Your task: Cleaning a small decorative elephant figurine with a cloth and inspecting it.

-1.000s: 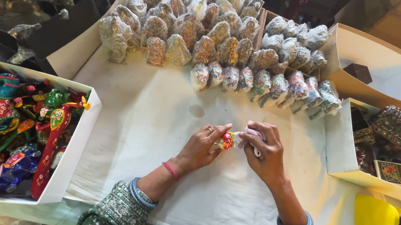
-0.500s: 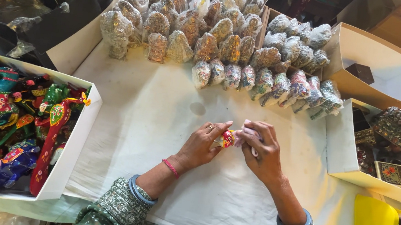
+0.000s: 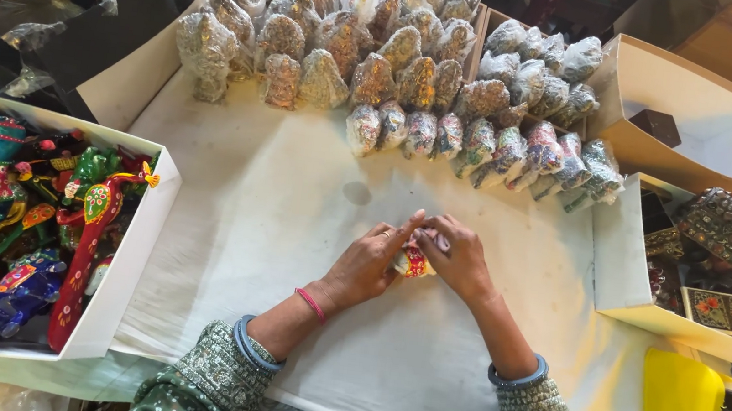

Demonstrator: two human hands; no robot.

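Head view: both hands' fingers closed around a small red-and-yellow painted figurine (image 3: 413, 261)

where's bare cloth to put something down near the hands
Bare white cloth lies between the left hand and the box of painted figurines, and below the wrapped ornaments. It is crowded along the top rows and by the right-side boxes.

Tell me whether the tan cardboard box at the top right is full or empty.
Nearly empty: the tan cardboard box shows a bare white floor, holding only one small dark block.
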